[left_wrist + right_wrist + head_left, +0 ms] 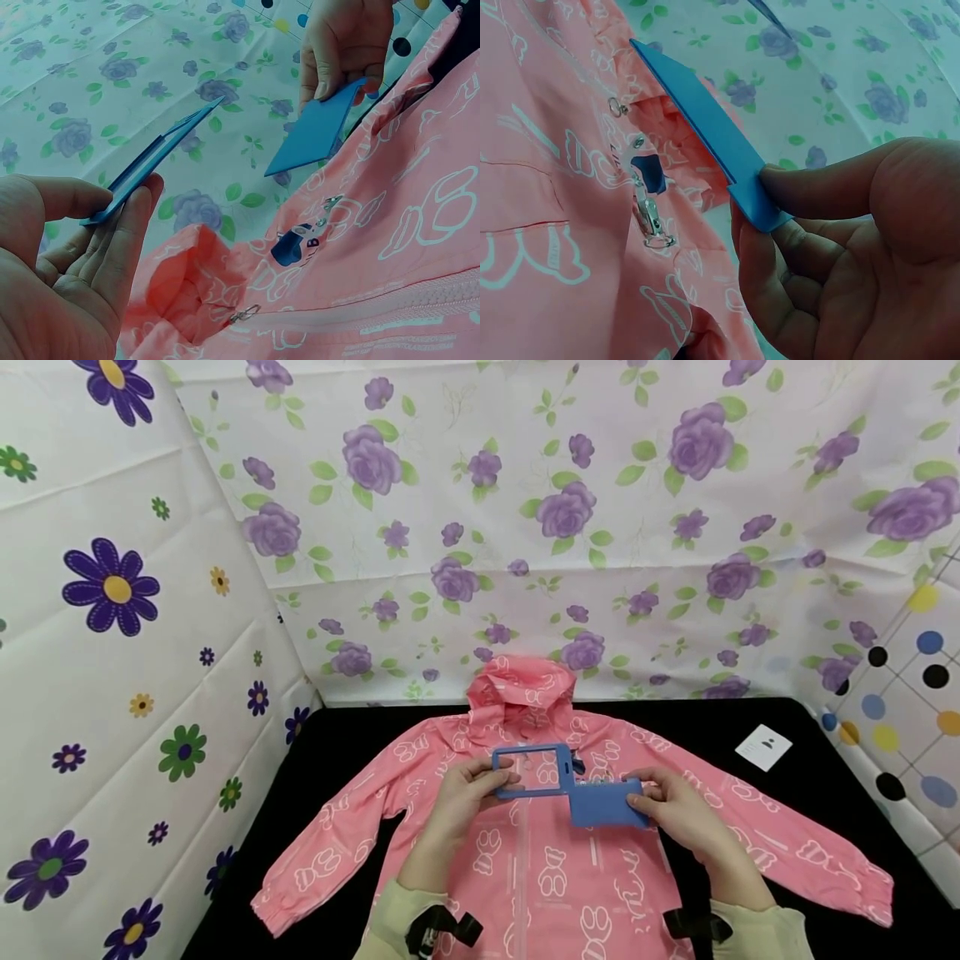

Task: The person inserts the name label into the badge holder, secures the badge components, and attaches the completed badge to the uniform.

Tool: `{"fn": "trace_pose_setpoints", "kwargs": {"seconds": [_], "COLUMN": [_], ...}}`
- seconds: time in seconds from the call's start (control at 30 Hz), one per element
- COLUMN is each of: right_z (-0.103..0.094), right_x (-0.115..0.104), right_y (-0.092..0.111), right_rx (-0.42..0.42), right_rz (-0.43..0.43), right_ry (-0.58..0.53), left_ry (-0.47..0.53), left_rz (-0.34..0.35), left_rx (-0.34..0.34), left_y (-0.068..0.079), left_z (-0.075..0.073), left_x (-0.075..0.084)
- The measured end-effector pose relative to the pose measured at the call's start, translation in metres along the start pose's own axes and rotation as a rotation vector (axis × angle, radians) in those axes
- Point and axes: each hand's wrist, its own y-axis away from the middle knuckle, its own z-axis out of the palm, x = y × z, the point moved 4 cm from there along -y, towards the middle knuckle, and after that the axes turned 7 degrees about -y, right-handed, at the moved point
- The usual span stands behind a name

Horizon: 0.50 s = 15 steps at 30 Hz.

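Note:
My left hand (471,787) pinches a blue badge-holder frame (531,794) by its left end, between thumb and fingers. The frame has an open window and a small slot at its right end. With thumb and fingers, my right hand (678,810) grips the flat blue badge-holder panel (606,806) by its right end. In the head view the two pieces overlap at a corner; the left wrist view (180,131) shows a gap between them. Both are held above a pink hooded jacket (555,860) with white line prints, spread front up.
A white card (763,747) with a dark figure lies on the black table (697,727) at right, beyond the jacket's sleeve. Metal clips (651,217) and a small dark blue piece (649,172) show against the jacket's chest. Flowered cloth walls (480,535) stand behind and at left.

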Motion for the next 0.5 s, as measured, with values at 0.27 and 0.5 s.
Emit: {"fn": "trace_pose_setpoints", "kwargs": {"seconds": [0.27, 0.5], "right_z": [0.009, 0.015], "right_x": [0.011, 0.019], "right_y": [-0.006, -0.010], "right_rx": [-0.031, -0.007], "right_rz": [0.003, 0.063], "right_ry": [-0.005, 0.002], "left_ry": [0.003, -0.005], "left_rz": [-0.013, -0.023], "left_rx": [-0.012, -0.009], "left_y": [0.000, 0.000], "left_z": [0.000, 0.001], "left_x": [0.000, -0.001]}}
